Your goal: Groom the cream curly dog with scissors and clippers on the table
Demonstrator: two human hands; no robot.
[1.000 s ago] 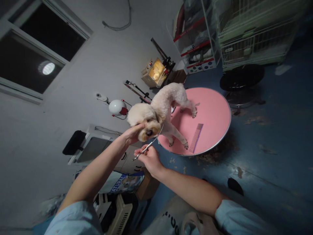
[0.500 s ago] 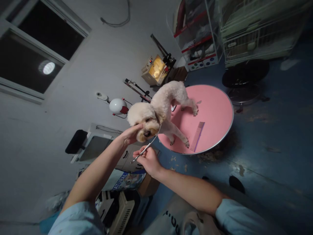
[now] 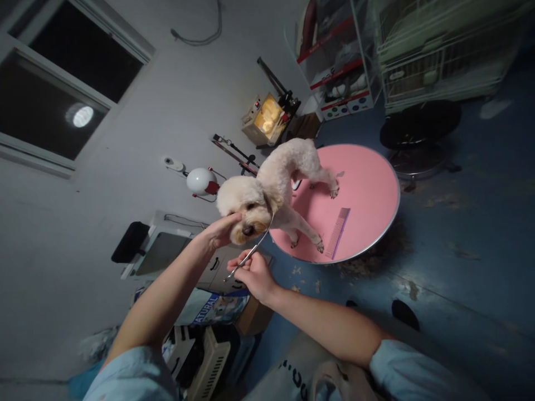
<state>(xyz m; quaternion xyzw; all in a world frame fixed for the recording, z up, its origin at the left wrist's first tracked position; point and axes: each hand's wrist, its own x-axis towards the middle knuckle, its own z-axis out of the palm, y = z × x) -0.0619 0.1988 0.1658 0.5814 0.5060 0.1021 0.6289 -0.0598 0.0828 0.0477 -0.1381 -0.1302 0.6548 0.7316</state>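
Observation:
A white curly-coated dog (image 3: 276,167) stands on a round pink table (image 3: 371,189), its head toward me. My left hand (image 3: 221,231) lies against the side of its muzzle, thumb near the eye; the other fingers are largely hidden behind the snout. My right hand (image 3: 253,273) is closed round the handles of curved metal scissors (image 3: 261,242), below the dog's chin. The scissor tips reach up to the fur by the cheek and ear. A purple-edged comb (image 3: 337,234) lies on the table beside a front paw.
Behind the dog are a black grooming arm (image 3: 236,153) and a round white lamp (image 3: 202,181). A black stool (image 3: 420,125) stands beyond the table, near a wire cage (image 3: 443,61). Drawers (image 3: 217,270) and a plastic crate (image 3: 211,365) are at lower left.
The dog's head has turned and tipped slightly, its nose shifting a little left and down, with my left hand following. The scissors have barely moved.

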